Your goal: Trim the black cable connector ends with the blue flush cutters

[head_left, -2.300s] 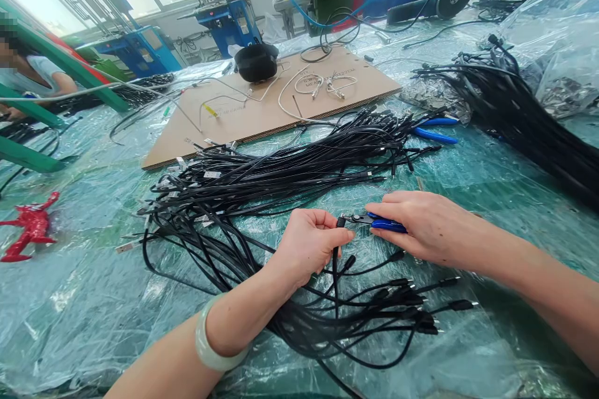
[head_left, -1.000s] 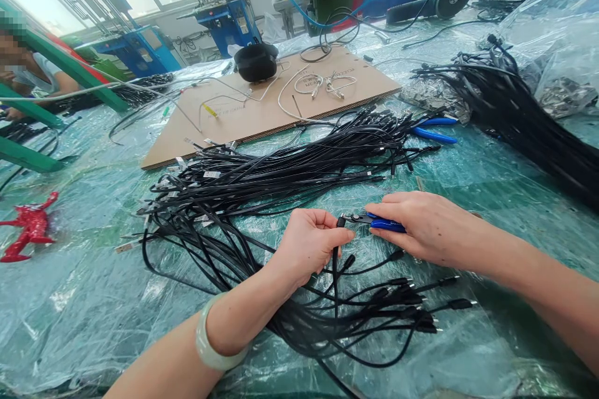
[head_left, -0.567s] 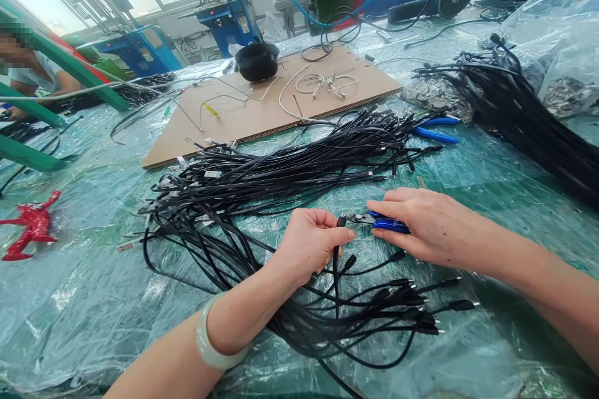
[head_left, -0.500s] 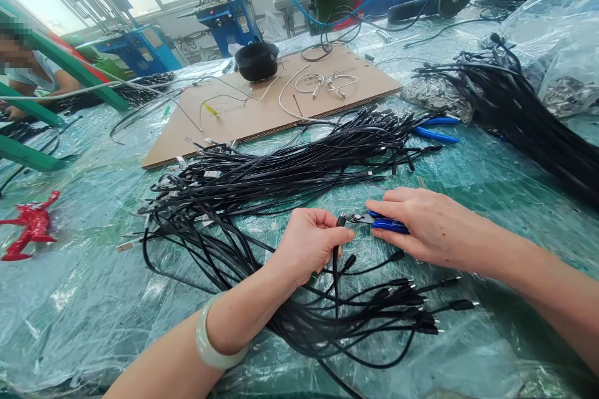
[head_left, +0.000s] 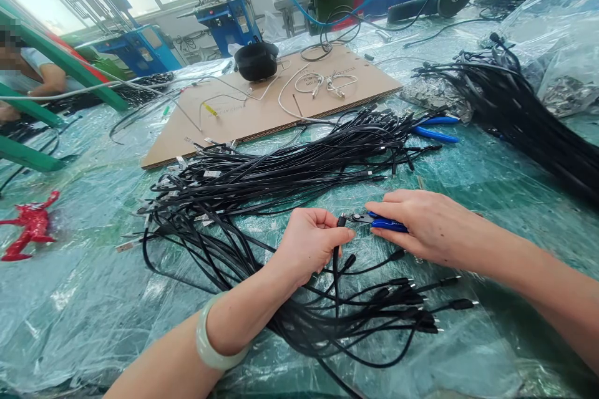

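My left hand [head_left: 309, 246] pinches one thin black cable [head_left: 336, 274] just below its plug end, holding it upright above the table. My right hand [head_left: 421, 224] grips small blue-handled cutters [head_left: 379, 222]; their metal jaws touch the tip of that cable. A large heap of similar black cables [head_left: 281, 181] spreads across the table behind and under my hands, and several plug ends fan out to the right below my right hand. A pale bangle sits on my left wrist.
Crinkled clear plastic covers the green table [head_left: 84, 299]. A cardboard sheet [head_left: 266, 106] with wire loops and a black bowl-shaped object [head_left: 256, 61] lies behind. Blue pliers [head_left: 435, 132], another cable bundle [head_left: 524, 118], a red figure [head_left: 28, 227], and a seated person at far left [head_left: 32, 78].
Almost nothing differs: both hands keep their grip, and the cutters' jaws stay at the cable tip. The person at far left has shifted slightly.
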The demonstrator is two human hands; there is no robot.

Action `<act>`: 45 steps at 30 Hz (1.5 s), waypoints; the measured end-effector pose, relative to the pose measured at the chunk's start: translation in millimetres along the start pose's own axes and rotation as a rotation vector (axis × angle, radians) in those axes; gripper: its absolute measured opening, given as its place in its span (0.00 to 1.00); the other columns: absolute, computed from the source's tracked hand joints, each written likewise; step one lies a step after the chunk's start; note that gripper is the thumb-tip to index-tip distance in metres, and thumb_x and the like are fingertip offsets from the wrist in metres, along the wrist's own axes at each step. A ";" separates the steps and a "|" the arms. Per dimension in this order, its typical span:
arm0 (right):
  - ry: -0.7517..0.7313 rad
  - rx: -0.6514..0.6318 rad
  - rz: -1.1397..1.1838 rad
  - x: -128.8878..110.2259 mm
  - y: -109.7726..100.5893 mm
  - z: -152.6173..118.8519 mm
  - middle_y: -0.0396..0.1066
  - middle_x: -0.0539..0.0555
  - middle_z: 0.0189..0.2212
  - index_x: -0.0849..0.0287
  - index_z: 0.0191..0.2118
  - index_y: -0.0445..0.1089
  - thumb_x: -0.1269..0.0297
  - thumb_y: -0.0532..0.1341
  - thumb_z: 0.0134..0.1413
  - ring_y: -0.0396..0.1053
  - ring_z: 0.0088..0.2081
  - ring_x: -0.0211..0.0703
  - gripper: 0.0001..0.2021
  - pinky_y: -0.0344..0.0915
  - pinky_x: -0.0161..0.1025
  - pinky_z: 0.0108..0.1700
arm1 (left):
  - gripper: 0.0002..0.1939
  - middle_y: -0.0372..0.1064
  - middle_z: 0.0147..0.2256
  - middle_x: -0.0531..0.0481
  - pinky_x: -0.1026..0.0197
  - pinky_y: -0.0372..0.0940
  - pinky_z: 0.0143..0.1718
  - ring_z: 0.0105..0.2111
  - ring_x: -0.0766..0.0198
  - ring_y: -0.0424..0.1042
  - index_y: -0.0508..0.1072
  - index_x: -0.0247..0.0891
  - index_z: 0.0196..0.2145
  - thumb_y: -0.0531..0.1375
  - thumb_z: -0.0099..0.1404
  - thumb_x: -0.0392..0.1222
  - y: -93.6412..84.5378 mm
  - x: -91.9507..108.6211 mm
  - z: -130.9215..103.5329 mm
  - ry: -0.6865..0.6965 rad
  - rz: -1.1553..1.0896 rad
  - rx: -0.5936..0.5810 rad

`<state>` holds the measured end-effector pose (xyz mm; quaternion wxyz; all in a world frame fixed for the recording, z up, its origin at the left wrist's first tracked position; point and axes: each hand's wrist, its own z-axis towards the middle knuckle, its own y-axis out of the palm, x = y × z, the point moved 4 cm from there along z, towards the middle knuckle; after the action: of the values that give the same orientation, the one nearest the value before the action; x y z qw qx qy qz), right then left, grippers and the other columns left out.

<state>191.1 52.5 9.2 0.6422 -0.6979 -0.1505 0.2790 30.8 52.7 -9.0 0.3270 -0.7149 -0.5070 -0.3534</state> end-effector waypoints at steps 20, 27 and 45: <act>-0.008 0.032 0.004 -0.3 -1.6 -0.9 0.70 0.56 0.31 0.61 0.45 0.69 0.61 0.54 0.58 0.68 0.32 0.46 0.14 0.60 0.39 0.32 | 0.12 0.56 0.10 0.61 0.72 0.41 0.07 0.07 0.77 0.48 0.61 0.37 0.16 0.63 0.47 0.36 0.7 -0.3 0.3 -0.010 -0.001 0.004; -0.012 0.022 -0.012 -2.3 -3.0 1.1 0.69 0.55 0.30 0.60 0.45 0.69 0.62 0.54 0.58 0.67 0.31 0.45 0.13 0.59 0.39 0.31 | 0.11 0.57 0.10 0.61 0.72 0.41 0.07 0.07 0.78 0.48 0.62 0.37 0.16 0.63 0.47 0.36 0.4 -0.2 0.7 -0.009 -0.001 0.005; -0.002 -0.028 0.093 1.6 -2.3 -1.3 0.70 0.54 0.29 0.60 0.46 0.69 0.61 0.53 0.59 0.67 0.30 0.44 0.14 0.59 0.39 0.31 | 0.11 0.57 0.10 0.60 0.72 0.42 0.07 0.07 0.77 0.49 0.62 0.37 0.16 0.63 0.47 0.36 -0.7 -0.2 0.4 -0.001 0.001 0.007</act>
<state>193.5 52.7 11.2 0.6184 -0.7129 -0.1224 0.3071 30.1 53.1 -9.3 0.3296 -0.7143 -0.5079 -0.3510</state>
